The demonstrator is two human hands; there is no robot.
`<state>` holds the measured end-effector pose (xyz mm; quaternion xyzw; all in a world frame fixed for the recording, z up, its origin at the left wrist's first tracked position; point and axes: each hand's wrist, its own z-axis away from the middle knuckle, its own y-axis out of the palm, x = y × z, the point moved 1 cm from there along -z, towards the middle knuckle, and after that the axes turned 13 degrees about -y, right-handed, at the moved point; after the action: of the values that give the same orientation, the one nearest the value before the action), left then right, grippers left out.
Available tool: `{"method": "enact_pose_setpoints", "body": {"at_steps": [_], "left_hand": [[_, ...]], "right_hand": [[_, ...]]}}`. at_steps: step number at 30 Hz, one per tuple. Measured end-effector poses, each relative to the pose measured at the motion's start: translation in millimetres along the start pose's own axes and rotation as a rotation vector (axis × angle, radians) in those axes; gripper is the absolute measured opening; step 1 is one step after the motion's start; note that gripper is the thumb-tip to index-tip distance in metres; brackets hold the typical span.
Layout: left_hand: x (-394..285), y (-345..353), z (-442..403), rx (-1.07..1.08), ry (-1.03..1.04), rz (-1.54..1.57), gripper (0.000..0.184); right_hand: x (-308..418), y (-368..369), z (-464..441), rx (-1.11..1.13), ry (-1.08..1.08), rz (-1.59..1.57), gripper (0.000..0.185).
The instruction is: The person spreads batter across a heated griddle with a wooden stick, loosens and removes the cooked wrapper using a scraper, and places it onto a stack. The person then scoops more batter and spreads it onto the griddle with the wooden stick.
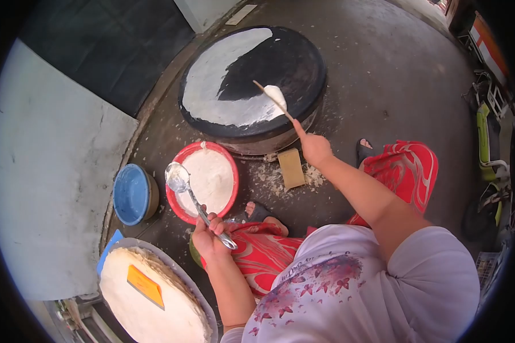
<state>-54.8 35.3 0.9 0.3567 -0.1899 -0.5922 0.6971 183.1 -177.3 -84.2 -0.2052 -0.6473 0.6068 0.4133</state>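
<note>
My right hand (316, 147) is closed round a thin wooden spreader stick (276, 103), its far end over the large round black griddle (292, 51). A lump of white batter (276, 96) lies against the stick. Behind it a curved band of thin batter (203, 86) coats the griddle's left and front. My left hand (210, 233) grips the handle of a metal ladle (178, 178), whose batter-smeared bowl hangs over the left side of a red basin (174, 201). White batter (209, 180) fills much of that basin.
A blue basin (132, 197) stands left of the red one. At lower left, a stack of thin round pancakes (120, 286) carries an orange-handled scraper (145, 286). A tan block (292, 168) sits before the griddle amid crumbs. My sandalled feet are close by.
</note>
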Motion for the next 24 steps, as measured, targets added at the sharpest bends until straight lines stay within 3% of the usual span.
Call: {"method": "enact_pose_setpoints", "body": {"at_steps": [3, 5, 6, 7, 9, 10, 14, 16, 17, 19, 24], "left_hand": [[2.5, 0.4, -3.9, 0.011, 0.008, -0.01, 0.021], [4.2, 2.9, -4.3, 0.014, 0.016, -0.011, 0.021], [5.5, 5.4, -4.1, 0.012, 0.009, 0.002, 0.021], [6.6, 6.8, -4.0, 0.01, 0.0, 0.016, 0.021], [6.3, 7.0, -6.3, 0.003, -0.029, 0.025, 0.022], [5.5, 6.4, -7.3, 0.0, -0.05, 0.045, 0.023], [7.6, 4.8, -13.0, -0.014, -0.022, 0.006, 0.023], [6.4, 4.9, -16.1, 0.012, -0.034, 0.027, 0.023], [7.0, 5.8, -16.6, 0.013, -0.026, 0.031, 0.023], [9.9, 10.3, -16.8, -0.049, -0.01, 0.019, 0.023], [22.3, 19.7, -17.3, -0.091, 0.008, -0.005, 0.022]], "right_hand": [[-9.1, -2.5, -3.0, -0.168, 0.164, -0.222, 0.06], [-1.7, 6.0, -5.7, -0.177, 0.242, -1.095, 0.048], [7.8, 21.0, 8.1, -0.363, -0.02, -0.635, 0.045], [5.1, 22.7, 14.2, -0.365, -0.014, -0.639, 0.045], [-7.5, 18.5, 27.0, -0.33, -0.224, -0.003, 0.049], [-20.6, 2.3, 26.2, -0.318, -0.087, 0.068, 0.052], [-72.9, -25.8, 10.1, -0.303, 0.031, 0.103, 0.052], [-63.7, -28.0, 0.6, -0.426, 0.087, -0.142, 0.05], [-55.7, -26.0, 4.9, -0.376, 0.056, -0.221, 0.047], [-54.9, -19.4, 21.9, -0.375, -0.275, -0.069, 0.046], [-132.7, -42.8, -6.3, -0.401, -0.065, 0.106, 0.044]]}}
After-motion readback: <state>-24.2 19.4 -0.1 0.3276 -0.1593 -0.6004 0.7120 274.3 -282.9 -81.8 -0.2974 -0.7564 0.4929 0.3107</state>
